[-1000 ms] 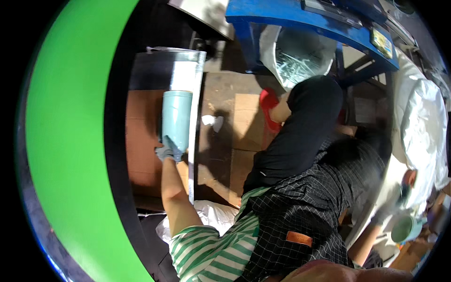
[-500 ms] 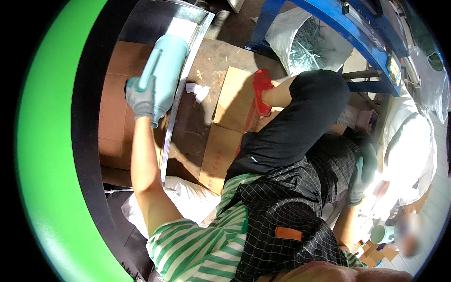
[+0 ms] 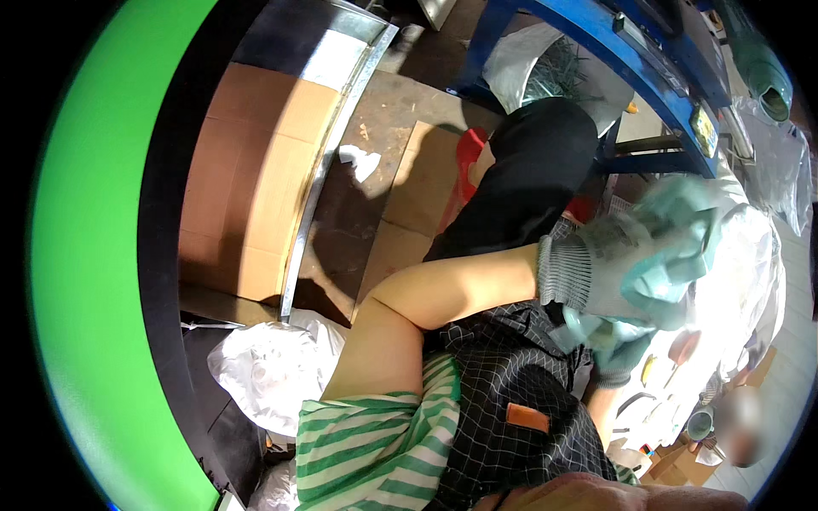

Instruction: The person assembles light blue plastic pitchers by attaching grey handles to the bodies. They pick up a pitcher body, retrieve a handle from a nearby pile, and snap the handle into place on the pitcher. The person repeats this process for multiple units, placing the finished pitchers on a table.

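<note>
**Gloved hands meet over my lap, away from the metal channel**

My left hand [image 3: 635,260], in a grey-and-teal work glove, now crosses my body to the right, forearm bent over my black checked apron [image 3: 511,400]. Half a second ago it was stretched out to my left, gripping a pale teal cylinder against the long metal channel [image 3: 328,170]; that cylinder is no longer there, and the channel lies alone between the cardboard sheets [image 3: 247,170] on the floor. My right hand [image 3: 609,349], also gloved, sits just below the left, touching it. Both are motion-blurred; I cannot tell whether either is closed on something or what teal material lies between them. A white plastic bag [image 3: 268,370] rests beside my left elbow.
</note>
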Demonstrator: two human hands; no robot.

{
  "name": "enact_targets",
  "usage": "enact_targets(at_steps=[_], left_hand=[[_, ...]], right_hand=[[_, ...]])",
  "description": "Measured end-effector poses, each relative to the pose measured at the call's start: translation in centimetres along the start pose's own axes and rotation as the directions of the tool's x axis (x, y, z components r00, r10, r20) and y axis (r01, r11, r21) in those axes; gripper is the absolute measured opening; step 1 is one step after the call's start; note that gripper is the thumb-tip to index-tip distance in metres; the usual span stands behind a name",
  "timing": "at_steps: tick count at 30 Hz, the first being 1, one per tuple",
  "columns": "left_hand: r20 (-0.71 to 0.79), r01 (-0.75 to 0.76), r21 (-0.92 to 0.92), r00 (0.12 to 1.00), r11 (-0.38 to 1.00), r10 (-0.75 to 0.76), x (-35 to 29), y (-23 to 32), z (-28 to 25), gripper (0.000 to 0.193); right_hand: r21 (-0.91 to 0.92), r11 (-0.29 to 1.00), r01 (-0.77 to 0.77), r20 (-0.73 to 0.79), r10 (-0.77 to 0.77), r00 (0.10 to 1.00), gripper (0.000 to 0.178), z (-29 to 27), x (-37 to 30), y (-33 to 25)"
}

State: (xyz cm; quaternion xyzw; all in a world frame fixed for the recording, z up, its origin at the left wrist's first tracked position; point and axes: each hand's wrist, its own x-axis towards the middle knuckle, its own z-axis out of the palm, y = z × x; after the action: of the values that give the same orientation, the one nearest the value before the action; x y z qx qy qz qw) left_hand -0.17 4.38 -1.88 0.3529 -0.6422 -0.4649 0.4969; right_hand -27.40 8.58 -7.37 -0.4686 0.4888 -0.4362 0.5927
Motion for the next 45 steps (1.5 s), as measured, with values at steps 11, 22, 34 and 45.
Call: enact_targets(at_steps=[11, 22, 34, 45], left_hand=[[-0.031, -0.486, 0.072, 0.872, 0.871, 0.489, 0.8, -1.7, 8.6, 0.044], [0.223, -0.291, 0.770, 0.956, 0.568, 0.188, 0.2, -1.3, 11.3, 0.034], [0.170, -0.344, 0.606, 0.937, 0.717, 0.306, -2.3, 0.8, 8.1, 0.039], [0.423, -0.441, 0.551, 0.879, 0.708, 0.219, -0.3, 1.1, 6.4, 0.036]], right_hand=[[-0.595, 0.802, -0.050, -0.212, -0.096, 0.972, 0.056, -11.1, -6.8, 1.7], [-0.917, 0.307, 0.255, 0.127, -0.382, 0.915, 0.057, -3.2, 1.0, -1.0], [-0.700, 0.661, 0.270, 0.038, -0.343, 0.938, 0.051, -0.9, 1.9, -0.9], [-0.544, 0.791, 0.281, 0.207, -0.199, 0.958, 0.053, 0.0, 2.8, -5.5]])
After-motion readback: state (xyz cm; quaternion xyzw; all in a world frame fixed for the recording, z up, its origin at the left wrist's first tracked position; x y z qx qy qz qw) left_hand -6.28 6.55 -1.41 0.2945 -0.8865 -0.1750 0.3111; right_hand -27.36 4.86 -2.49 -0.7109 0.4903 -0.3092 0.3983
